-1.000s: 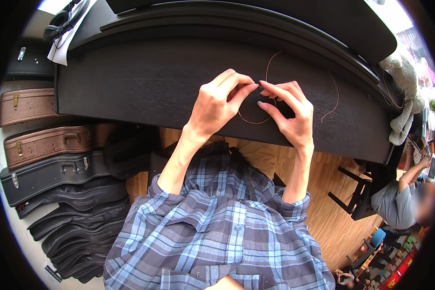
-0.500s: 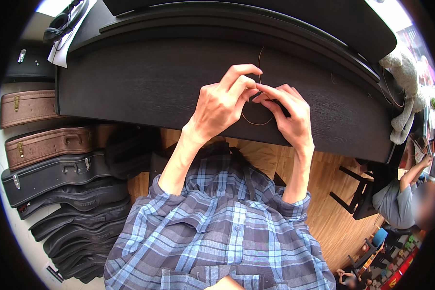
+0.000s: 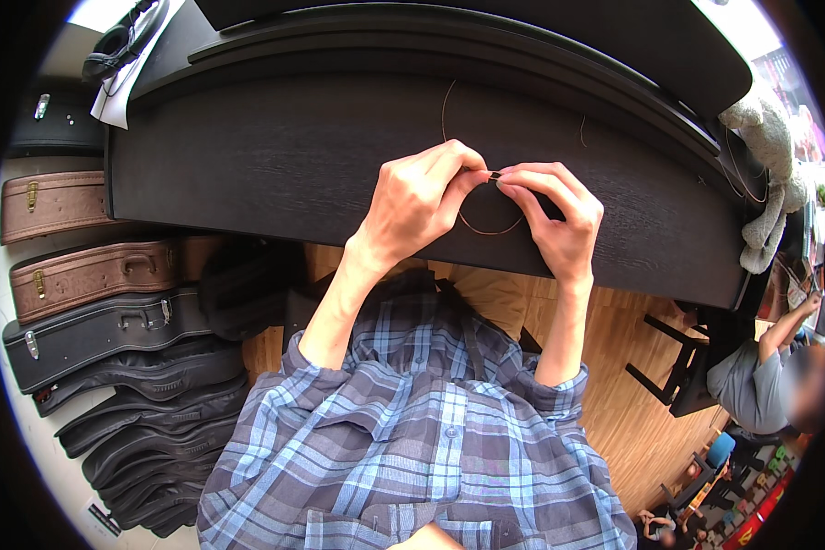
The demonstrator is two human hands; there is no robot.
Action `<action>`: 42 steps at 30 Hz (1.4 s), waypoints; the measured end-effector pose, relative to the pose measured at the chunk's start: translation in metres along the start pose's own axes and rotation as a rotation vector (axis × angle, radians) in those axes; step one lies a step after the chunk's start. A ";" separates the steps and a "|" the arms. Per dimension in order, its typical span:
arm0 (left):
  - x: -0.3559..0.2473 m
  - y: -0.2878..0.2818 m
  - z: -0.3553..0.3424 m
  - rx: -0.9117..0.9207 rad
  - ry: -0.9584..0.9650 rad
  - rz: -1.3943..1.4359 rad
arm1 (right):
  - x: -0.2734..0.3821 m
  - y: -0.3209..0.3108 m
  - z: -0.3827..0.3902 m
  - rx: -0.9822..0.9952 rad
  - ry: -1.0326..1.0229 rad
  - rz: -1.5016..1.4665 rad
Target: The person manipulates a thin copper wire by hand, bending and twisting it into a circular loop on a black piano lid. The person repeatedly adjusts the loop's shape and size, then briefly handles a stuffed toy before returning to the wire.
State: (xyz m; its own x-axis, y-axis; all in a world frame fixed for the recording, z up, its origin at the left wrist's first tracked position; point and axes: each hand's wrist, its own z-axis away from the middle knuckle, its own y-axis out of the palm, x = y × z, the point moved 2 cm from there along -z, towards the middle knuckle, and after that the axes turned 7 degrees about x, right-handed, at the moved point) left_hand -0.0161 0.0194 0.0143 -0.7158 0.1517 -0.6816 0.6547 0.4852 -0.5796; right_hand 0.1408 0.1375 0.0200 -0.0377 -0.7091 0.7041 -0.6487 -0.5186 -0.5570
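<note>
Meanwhile, both hands meet over the dark wooden closed piano lid [image 3: 275, 165], coiling a thin bronze-coloured wire string [image 3: 490, 229] into a small loop. Left hand [image 3: 417, 197] and right hand [image 3: 555, 215] pinch it between thumb and forefinger, wrists raised, forearms angled inward. Winding the free end, which trails upward, likely calls for small fingertip turns.
</note>
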 end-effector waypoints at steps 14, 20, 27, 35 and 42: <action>0.001 0.000 0.000 -0.088 -0.047 -0.005 | -0.008 -0.006 0.004 -0.105 0.030 -0.022; -0.003 -0.009 -0.007 -0.189 -0.125 0.111 | -0.010 -0.007 0.013 -0.168 0.059 -0.457; -0.003 -0.007 0.004 -0.074 -0.121 0.060 | -0.013 -0.008 0.018 0.033 0.046 -0.209; 0.001 0.000 0.006 -0.002 -0.084 -0.011 | -0.020 -0.005 0.028 -0.267 0.082 -0.235; -0.003 -0.003 0.004 -0.112 0.003 -0.099 | -0.014 -0.006 0.028 -0.593 0.109 -0.528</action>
State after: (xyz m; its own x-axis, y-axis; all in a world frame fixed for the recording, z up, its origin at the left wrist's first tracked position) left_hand -0.0152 0.0138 0.0161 -0.7766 0.1009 -0.6218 0.5494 0.5914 -0.5902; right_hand 0.1666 0.1372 0.0013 0.3326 -0.3741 0.8657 -0.8965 -0.4104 0.1670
